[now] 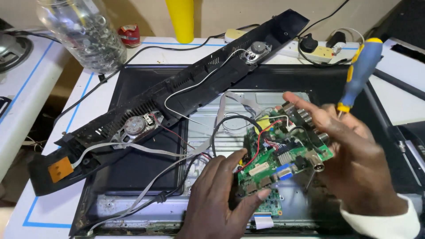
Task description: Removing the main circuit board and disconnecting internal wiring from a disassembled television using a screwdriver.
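A green circuit board [276, 161] with a silver heat sink, a blue connector and red and black wires is lifted over the open back of a flat television [146, 177]. My left hand [221, 199] grips the board's near left edge with thumb and fingers. My right hand [349, 155] supports the board's far right side by its round connectors, and also holds a blue and yellow screwdriver [359, 73], handle pointing up and away.
A long black plastic strip [177, 95] with two round speakers lies diagonally across the television. A clear plastic bottle of screws [84, 33], a yellow cylinder [180, 20] and a white power strip [310, 51] stand at the table's back.
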